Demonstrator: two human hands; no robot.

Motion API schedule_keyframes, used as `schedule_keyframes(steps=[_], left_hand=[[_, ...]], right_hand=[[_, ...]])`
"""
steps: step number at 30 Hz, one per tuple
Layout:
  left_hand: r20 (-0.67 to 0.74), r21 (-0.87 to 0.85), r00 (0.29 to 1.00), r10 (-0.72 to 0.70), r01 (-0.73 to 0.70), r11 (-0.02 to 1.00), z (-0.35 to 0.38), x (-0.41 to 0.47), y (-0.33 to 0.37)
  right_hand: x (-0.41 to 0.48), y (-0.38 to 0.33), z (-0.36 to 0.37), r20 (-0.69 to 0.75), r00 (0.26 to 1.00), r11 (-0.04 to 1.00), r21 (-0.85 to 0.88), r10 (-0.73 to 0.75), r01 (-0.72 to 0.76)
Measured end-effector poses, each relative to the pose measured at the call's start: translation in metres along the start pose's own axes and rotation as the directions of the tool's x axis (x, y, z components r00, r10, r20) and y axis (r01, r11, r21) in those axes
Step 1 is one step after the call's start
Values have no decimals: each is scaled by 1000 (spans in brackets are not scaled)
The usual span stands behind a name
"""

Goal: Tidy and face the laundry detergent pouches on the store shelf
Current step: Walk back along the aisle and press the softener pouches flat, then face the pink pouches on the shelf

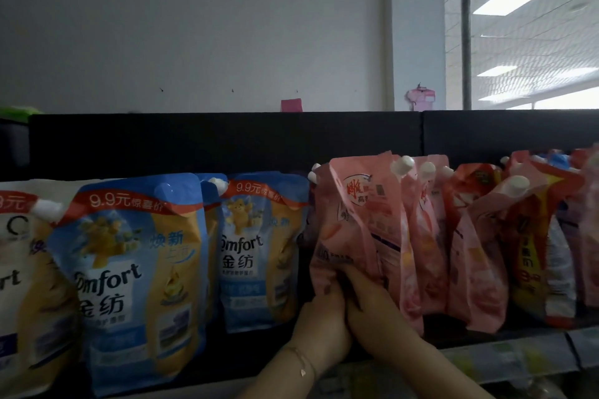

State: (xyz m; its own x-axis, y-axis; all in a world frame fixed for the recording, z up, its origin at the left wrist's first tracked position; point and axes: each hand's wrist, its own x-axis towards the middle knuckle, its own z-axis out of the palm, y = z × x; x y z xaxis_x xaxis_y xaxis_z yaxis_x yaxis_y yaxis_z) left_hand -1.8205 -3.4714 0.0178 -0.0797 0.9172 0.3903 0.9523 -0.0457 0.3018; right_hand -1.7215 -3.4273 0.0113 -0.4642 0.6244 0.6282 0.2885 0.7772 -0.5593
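1. Head view: blue Comfort pouches (136,269) stand faced on the shelf (453,338) — seemingly done.
2. Both grips are clamped low on the front pink pouch (359,220), left hand (324,311) beside right hand (366,298); it sits mid-shelf, turned sideways.
3. Beyond it, the red pouches (531,252) lean jumbled — work remaining.

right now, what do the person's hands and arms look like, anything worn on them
Both hands are bare, without gloves: the left hand and the right hand. No sleeves show on the forearms. A thin bracelet with a small pale charm circles the left wrist. The left fingernails look dark, perhaps painted; the blur leaves that unsure.
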Motion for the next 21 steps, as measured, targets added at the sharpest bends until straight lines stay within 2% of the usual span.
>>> schedule_keyframes(steps=[3,9,15,19,21], left_hand=[[41,-57,998,54,-52,997,8,9,10],[-3,-277,992,124,-120,953,24,16,30],[20,-276,982,188,-175,945,3,15,37],[-48,-175,997,-62,52,983,-9,13,13],[-68,-207,984,-165,148,967,-7,13,6]], right_hand=[[2,10,-14,29,998,995,83,50,-52],[2,35,-39,93,994,992,113,53,-63],[8,48,-57,134,988,983,161,69,-91],[-1,49,-58,187,982,993,110,24,-45],[-6,53,-58,211,977,998,67,3,-17]])
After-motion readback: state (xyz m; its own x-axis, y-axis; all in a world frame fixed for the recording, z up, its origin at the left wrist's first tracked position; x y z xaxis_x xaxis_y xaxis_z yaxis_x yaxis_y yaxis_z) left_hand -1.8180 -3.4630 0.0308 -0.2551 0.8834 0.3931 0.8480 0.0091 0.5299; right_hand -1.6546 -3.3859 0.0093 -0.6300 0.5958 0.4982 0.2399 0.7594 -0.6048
